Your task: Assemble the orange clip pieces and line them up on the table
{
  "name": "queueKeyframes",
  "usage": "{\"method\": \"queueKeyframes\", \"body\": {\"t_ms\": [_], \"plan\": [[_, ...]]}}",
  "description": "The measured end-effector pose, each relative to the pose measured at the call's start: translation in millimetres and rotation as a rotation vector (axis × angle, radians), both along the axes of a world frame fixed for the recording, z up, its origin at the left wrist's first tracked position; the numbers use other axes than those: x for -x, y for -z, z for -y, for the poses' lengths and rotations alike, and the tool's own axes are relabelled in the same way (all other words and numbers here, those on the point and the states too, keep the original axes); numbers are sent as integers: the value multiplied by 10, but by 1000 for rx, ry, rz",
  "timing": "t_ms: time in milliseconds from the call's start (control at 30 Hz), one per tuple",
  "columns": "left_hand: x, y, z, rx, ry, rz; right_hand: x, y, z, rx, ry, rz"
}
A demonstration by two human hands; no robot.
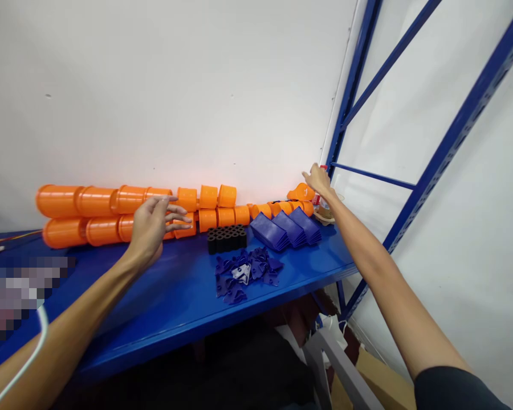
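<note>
My left hand (pixel 151 225) hovers in front of the orange plastic cups (pixel 98 200), its fingers apart and holding nothing; it hides part of the rows. Farther off, my right hand (pixel 317 179) reaches to the back right corner of the table, just above an orange scoop-shaped piece (pixel 302 192). Its thumb stands apart from the fingers, and I see nothing in its grasp. Close beside it is a bottle with a red cap (pixel 324 167), partly covered by my hand and wrist. A brown roll (pixel 324 208), perhaps tape, sits below the wrist.
On the blue table (pixel 166 302) are a black block of tubes (pixel 227 239), stacks of folded blue sheets (pixel 270 231) and a pile of small blue pieces (pixel 260 265) with a whitish one on top. A blue metal frame (pixel 414 196) rises at right. A grey bar (pixel 342 370) is below.
</note>
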State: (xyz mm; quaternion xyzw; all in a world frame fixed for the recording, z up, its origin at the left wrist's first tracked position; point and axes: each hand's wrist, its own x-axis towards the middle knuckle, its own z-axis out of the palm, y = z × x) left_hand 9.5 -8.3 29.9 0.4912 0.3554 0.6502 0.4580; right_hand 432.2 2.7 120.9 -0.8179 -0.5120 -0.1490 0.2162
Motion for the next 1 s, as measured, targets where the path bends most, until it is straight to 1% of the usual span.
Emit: {"method": "queueKeyframes", "body": {"t_ms": [67,100,167,333,400,500,600,700,867,933,1000], "plan": [[2,12,-26,-4,5,-4,155,-36,24,-133,-41,14],[2,20,-40,0,5,-8,251,-45,36,-182,-89,13],[5,40,-66,-2,13,-22,474,-41,68,-232,-188,-10],[27,99,-109,-47,12,-50,1031,86,163,-202,-379,-29],[38,116,-123,-60,12,-58,1193,142,156,-181,-415,-32],[46,130,-144,-67,3,-54,1356,200,65,-150,-423,-50],[45,130,-155,-62,-11,-40,1444,236,-83,-92,-444,-54],[48,115,-150,-59,-19,-28,1455,269,-203,-55,-437,-41],[60,91,-140,-67,-12,-4,1310,324,-259,-19,-318,7],[56,95,-143,-65,-7,-9,1256,331,-277,36,-281,28],[50,101,-147,-59,-3,-18,1240,330,-325,134,-275,38]]}}
